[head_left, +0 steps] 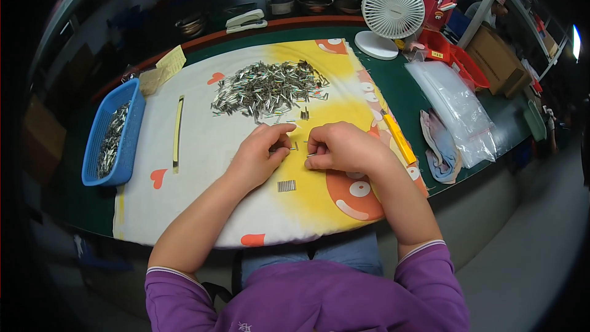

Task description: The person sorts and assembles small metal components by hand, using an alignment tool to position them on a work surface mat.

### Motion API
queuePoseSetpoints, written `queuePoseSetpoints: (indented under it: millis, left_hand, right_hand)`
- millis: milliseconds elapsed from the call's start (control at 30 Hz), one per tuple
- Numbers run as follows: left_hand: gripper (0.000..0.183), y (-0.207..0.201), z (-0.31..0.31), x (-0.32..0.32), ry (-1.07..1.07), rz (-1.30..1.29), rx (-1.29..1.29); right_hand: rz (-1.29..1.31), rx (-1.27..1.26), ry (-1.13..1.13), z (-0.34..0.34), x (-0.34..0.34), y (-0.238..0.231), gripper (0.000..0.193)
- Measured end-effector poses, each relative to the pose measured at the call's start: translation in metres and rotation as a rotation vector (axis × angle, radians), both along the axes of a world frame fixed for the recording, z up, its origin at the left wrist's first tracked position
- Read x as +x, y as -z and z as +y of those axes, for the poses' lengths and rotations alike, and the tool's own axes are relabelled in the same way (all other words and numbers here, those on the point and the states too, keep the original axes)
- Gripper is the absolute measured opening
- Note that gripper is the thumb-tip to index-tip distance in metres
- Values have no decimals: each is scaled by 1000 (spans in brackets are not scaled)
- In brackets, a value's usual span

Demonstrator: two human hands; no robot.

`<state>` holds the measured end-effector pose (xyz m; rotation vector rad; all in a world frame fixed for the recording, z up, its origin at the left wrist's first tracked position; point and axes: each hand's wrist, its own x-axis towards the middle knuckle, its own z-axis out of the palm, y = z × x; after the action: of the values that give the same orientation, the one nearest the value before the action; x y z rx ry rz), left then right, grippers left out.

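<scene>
My left hand (263,152) is closed in a pinch, with a small metal pin (292,149) sticking out at its fingertips. Just to its right, my right hand (335,146) is curled shut, and a short metal pin (311,155) shows between thumb and fingers. A loose pin (297,146) lies on the cloth between the hands. Below them, several pins are lined up side by side in a neat row (286,185). Beyond the hands spreads a big heap of small metal pins (267,86), with a little cluster (305,114) at its near edge.
A blue basket (136,117) holding metal pieces stands left, near a narrow yellow-and-dark strip (178,135). A yellow cutter (399,139), a crumpled cloth (439,147) and plastic bags (452,104) lie right. At the back are a white fan (393,9) and a stapler (246,20).
</scene>
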<state>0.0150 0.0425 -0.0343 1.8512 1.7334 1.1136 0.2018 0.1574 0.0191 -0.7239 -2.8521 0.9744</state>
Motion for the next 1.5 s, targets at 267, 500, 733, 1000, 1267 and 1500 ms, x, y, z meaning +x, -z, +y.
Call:
queuePoseSetpoints:
  millis: [267, 500, 733, 1000, 1267, 1500]
  left_hand:
    - [50, -1, 2, 5, 103, 43, 104]
    - [48, 0, -1, 1, -21, 98, 44]
    - [54, -8, -13, -1, -97, 93, 35]
    - [52, -11, -13, -10, -89, 95, -45]
    - [48, 0, -6, -11, -213, 150, 60]
    - [45, -5, -5, -10, -261, 27, -38]
  right_hand:
    - [164, 212, -40, 0, 0, 18, 19]
    - [261, 196, 75, 2, -3, 21, 17]
    - [233, 154, -37, 3, -8, 22, 16]
    - [408, 168, -170, -16, -27, 36, 13]
    - [393, 141, -21, -21, -35, 38, 17]
    - [422, 176, -101, -18, -39, 42, 20]
